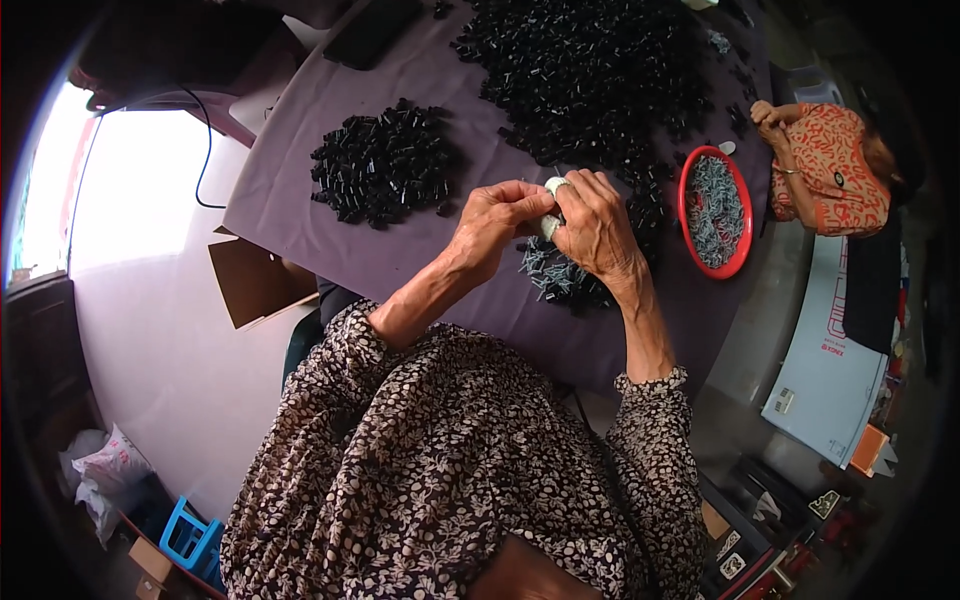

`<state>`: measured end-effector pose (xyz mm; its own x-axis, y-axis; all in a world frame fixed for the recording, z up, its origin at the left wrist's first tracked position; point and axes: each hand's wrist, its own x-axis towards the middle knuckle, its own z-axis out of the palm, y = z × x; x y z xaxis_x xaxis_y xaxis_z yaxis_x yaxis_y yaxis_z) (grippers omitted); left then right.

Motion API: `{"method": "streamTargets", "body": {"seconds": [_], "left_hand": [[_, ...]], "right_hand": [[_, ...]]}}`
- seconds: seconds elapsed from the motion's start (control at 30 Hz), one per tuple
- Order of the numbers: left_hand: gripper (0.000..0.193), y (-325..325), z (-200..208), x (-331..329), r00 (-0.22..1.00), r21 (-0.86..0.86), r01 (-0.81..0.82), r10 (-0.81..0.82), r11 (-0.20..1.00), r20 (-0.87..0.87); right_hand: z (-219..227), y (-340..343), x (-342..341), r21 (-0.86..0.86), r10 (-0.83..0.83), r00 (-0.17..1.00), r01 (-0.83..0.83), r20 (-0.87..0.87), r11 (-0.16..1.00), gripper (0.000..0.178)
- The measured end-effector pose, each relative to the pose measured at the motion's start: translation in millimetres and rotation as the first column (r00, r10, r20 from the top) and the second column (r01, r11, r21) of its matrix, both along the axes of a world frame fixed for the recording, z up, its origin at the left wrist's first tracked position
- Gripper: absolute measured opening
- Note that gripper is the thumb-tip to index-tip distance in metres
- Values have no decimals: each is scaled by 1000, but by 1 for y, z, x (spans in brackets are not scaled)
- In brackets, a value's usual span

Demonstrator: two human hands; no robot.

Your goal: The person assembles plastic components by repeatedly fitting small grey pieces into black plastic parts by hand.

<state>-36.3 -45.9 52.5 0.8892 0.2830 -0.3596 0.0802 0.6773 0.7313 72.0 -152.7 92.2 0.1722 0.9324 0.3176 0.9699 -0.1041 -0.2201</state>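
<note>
Over the purple tablecloth [400,262], my left hand [490,222] and my right hand [597,222] meet with their fingertips pinched together. White wrappings cover some fingertips of the right hand. Whatever the fingers hold is too small and hidden to make out. Just below them lies a small pile of grey screws [553,270], partly covered by my right hand. To the left sits a heap of small black plastic pieces [383,165]. A far larger heap of the same black pieces [590,75] spreads beyond my hands, toward the far edge.
A red oval basin [746,238] of grey screws stands at the table's right. Past it, a person in an orange patterned top [835,170] works at the edge. A dark flat object [372,32] lies far left; a cardboard box [255,280] and blue stool [190,538] stand left.
</note>
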Motion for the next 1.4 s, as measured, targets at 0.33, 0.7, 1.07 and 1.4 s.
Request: {"method": "streamTargets", "body": {"seconds": [0.33, 0.7, 1.07, 1.4], "left_hand": [[14, -1, -3, -4, 979, 80, 201, -198, 976, -45], [15, -15, -4, -7, 952, 226, 306, -289, 925, -104], [18, -10, -14, -10, 976, 356, 217, -193, 909, -101], [16, 101, -20, -49, 929, 995, -35, 371, 96, -3]], "right_hand": [[-18, -18, -5, -30, 24, 994, -21, 110, 999, 10], [-30, -40, -4, 22, 127, 990, -128, 56, 992, 18], [-27, -42, -5, -98, 64, 997, -68, -41, 993, 14], [-61, 5, 63, -76, -330, 900, 322, -285, 944, 17]]}}
